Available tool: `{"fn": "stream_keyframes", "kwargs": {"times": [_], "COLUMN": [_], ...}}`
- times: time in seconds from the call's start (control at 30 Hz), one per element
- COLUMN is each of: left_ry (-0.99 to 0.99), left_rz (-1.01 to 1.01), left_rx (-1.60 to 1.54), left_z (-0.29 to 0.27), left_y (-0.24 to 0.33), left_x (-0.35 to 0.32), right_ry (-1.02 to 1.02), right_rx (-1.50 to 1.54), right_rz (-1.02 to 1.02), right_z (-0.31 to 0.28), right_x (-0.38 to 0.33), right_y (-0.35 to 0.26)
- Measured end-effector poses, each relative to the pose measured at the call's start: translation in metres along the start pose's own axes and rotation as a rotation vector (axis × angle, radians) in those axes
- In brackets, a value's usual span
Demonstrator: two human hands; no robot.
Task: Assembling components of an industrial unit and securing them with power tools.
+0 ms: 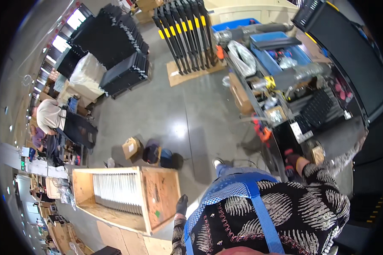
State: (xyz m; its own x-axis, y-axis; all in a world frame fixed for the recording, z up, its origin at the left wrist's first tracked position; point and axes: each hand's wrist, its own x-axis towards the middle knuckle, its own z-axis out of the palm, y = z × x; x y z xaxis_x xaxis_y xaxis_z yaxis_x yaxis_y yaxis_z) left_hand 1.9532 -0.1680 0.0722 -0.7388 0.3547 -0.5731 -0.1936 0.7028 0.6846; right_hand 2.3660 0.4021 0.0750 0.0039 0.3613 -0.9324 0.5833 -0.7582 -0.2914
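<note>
My left hand (pixel 181 205), in a dark glove, hangs beside the end panel of a wooden crate (pixel 161 197). Its fingers point outward and nothing shows in them. A stack of thin, pale, ribbed pieces (pixel 117 191) fills part of the crate. At the near edge of the cluttered workbench, my right hand (pixel 292 159), also dark-gloved, is closed around a red-and-black tool (pixel 290 171) whose exact kind is unclear. Just beyond that hand lie a white slotted plate (pixel 301 132) and a small cardboard box (pixel 317 154).
A blue bin (pixel 281 55), plastic-wrapped parts and an orange-red tool (pixel 263 132) crowd the bench. Black frames with yellow bands (pixel 187 36) stand on cardboard ahead. Black panels (pixel 110 42) are stacked at far left, near a standing person (pixel 51 114). A carton (pixel 132 148) sits behind the crate.
</note>
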Motion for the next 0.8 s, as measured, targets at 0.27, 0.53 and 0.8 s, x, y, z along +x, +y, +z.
{"fn": "stream_keyframes", "kwargs": {"times": [0.27,0.53,0.8], "left_ry": [-0.324,-0.261,-0.231], "left_rz": [0.016,1.202,0.661], "left_rx": [0.512,0.111,0.281], "left_z": [-0.079,-0.105,-0.145], "left_y": [0.054,0.065,0.131], "left_x": [0.125,0.263,0.445], "right_ry": [0.326,0.540,0.105], "right_rx": [-1.350,-0.300,-0.454], "right_rz": [-0.398,-1.242,-1.602], "right_z": [0.013,0.219,0.462], "right_x": [-0.033,-0.178,-0.141], "right_y": [-0.137,-0.401,-0.546]}}
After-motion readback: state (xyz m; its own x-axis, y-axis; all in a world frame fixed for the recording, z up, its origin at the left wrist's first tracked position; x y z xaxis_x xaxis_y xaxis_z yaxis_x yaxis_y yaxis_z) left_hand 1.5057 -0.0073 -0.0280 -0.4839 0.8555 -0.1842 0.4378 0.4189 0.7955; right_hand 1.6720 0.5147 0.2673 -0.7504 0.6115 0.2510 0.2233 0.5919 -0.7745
